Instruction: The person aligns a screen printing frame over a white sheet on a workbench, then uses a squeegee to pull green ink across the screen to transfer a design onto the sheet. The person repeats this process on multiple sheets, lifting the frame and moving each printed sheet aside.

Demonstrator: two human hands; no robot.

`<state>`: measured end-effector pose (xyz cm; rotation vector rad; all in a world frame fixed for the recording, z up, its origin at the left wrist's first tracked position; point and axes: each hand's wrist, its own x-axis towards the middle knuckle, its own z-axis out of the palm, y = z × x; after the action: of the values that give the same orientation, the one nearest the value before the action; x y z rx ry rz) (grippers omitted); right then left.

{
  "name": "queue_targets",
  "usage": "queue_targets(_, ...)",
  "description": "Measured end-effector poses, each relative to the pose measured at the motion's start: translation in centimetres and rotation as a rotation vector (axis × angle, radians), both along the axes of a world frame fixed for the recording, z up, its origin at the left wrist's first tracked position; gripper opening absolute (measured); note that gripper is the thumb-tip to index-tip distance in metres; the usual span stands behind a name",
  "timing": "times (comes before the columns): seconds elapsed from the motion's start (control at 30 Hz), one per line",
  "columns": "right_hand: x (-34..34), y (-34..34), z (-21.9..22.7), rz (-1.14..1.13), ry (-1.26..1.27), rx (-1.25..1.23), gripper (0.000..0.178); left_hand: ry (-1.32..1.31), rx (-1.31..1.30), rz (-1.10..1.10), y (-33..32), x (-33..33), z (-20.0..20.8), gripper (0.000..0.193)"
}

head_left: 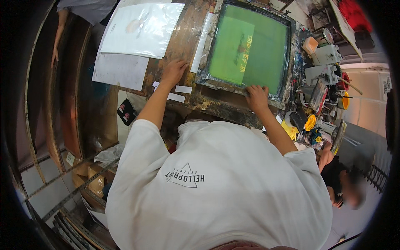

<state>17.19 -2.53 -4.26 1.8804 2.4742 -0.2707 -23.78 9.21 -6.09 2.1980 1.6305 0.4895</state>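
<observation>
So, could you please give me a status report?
Left fingers on wooden table; right fingers at near edge of green screen; white strips beside left forearm.

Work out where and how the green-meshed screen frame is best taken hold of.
Probably by the screen frame's near rail, coming from the person's side, fingers over the edge. The rail forms a narrow border to grasp, whereas the flat green mesh offers none. The right hand touches this near side, and containers crowd the right, making that approach likely harder.
</observation>
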Motion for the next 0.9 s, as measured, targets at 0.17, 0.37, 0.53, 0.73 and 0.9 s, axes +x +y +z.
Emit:
queue_targets(0.17, -0.5, -0.5, -0.7, -0.086, -0.024, 0.014, 0.041, -0.028, -0.049, -0.119, 3.2, 1.2, -1.2, 0.029)
queue_targets(0.37, -1.8, -1.2, -1.8, -0.189, -0.117, 0.051, 0.04, 0.001, 0.09, -0.36, 4.1, 1.3, -3.9, 0.031)
queue_targets(0.53, -2.6, -1.5, -0.6, -0.236, -0.15, 0.022, 0.039, 0.033, 0.153, -0.405, 4.3, 1.4, -4.0, 0.031)
queue_targets(0.73, -3.3, -1.5, 1.0, -0.229, -0.128, -0.011, 0.035, 0.046, 0.141, -0.409, 3.9, 1.1, -3.6, 0.032)
queue_targets(0.9, -2.9, -1.4, 0.4, -0.233, -0.137, 0.022, 0.038, 0.068, 0.165, -0.405, 3.7, 1.1, -3.6, 0.033)
